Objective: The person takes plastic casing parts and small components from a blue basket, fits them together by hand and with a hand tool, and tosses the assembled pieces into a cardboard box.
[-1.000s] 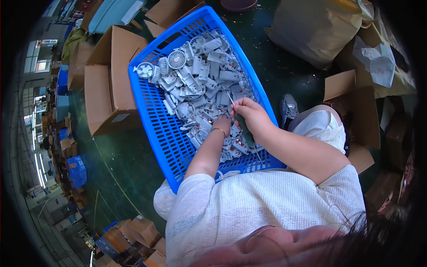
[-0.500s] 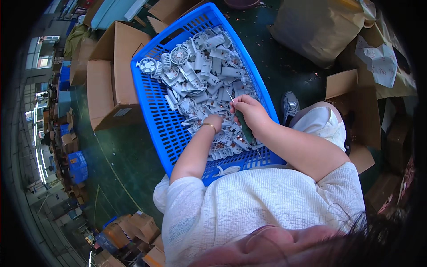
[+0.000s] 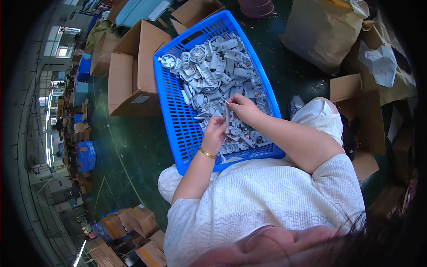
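Note:
A blue slatted plastic basket (image 3: 174,129) in front of me holds a heap of white and grey plastic fan parts (image 3: 213,73), several with round grilles. My left hand (image 3: 215,129), a gold bangle at its wrist, pinches a narrow grey plastic part (image 3: 227,119) above the heap. Close beside it, my right hand (image 3: 242,108) is closed round a thin metal tool (image 3: 225,100). Its slim tip pokes out past the fingers near the top of the grey part; the rest of the tool is hidden by the hand.
An open cardboard box (image 3: 125,82) stands left of the basket, and another (image 3: 371,118) lies at the right beside my leg. A large tan sack (image 3: 318,35) sits at the far right. More cartons (image 3: 133,222) are stacked at the lower left.
My left hand has come up out of the heap with the grey plastic part and turned toward my right hand. The right hand keeps the tool, now beside the part. The view has shifted slightly.

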`<state>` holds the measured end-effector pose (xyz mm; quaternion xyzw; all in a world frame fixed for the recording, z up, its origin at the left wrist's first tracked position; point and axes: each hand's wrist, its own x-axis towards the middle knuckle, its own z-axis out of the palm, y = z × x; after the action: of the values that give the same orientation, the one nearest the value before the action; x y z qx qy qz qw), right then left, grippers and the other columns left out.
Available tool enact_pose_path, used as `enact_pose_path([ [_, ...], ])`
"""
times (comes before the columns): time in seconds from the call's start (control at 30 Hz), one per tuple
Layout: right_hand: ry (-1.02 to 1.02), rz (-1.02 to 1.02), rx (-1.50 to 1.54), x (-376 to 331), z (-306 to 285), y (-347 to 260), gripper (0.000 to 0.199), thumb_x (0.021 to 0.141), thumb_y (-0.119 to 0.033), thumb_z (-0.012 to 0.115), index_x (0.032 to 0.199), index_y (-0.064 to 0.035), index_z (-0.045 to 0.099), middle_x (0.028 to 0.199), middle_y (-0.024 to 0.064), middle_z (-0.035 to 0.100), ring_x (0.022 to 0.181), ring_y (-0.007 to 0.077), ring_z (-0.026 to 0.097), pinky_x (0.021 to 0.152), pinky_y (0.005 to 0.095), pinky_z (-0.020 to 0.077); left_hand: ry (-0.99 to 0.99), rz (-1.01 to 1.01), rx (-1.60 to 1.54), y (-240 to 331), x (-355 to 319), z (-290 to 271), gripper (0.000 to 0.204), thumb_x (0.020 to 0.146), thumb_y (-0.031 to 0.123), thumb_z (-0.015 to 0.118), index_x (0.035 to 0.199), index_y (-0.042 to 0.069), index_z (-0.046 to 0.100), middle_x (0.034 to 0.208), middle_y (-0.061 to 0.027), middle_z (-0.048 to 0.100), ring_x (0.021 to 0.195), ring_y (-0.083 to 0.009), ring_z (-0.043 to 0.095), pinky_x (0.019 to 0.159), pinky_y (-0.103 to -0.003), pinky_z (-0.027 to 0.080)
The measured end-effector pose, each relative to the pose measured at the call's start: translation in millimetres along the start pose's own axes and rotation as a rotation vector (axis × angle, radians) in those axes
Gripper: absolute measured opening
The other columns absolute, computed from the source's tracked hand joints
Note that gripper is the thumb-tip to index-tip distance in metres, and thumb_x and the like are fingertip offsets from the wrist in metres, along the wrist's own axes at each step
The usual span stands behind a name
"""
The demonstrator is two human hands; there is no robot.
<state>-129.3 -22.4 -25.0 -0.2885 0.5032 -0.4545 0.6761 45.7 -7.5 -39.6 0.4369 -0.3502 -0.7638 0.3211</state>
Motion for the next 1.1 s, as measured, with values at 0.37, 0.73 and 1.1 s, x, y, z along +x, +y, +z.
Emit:
enact_pose_path([
  [0.37, -0.135, -0.455, -0.699, -38, 0, -19, 0.014, 0.078, -0.011, 0.05, 0.089, -0.0018, 0.05, 0.082, 0.0137, 0.056, 0.076, 0.0276, 0.056, 0.067, 0.0354, 0.0442, 0.311, 0.117, 0.393, 24, -23, 53, 0.042, 0.074, -0.005, 0.056, 0.111, 0.005, 0.038, 0.097, -0.0075, 0.053, 0.082, -0.0175, 0.058, 0.059, -0.027, 0.053],
  [0.73, -0.172, -0.482, -0.861, -48, -5, -22, 0.012, 0.076, -0.01, 0.051, 0.084, -0.0009, 0.051, 0.081, 0.0158, 0.056, 0.076, 0.0312, 0.056, 0.065, 0.0373, 0.0445, 0.357, 0.436, 0.644, 10, -23, 46, 0.032, 0.083, 0.0, 0.044, 0.114, 0.001, 0.035, 0.1, -0.0109, 0.053, 0.08, -0.0153, 0.057, 0.068, -0.026, 0.048],
  [1.1, -0.046, -0.378, -0.529, -42, 5, 2, 0.012, 0.078, -0.01, 0.047, 0.084, 0.0003, 0.051, 0.08, 0.0181, 0.058, 0.073, 0.0334, 0.057, 0.065, 0.0387, 0.0447, 0.401, 0.406, 0.562, 10, -21, 54, 0.033, 0.084, 0.001, 0.042, 0.115, 0.001, 0.033, 0.098, -0.0116, 0.053, 0.071, -0.0159, 0.059, 0.059, -0.026, 0.049],
])
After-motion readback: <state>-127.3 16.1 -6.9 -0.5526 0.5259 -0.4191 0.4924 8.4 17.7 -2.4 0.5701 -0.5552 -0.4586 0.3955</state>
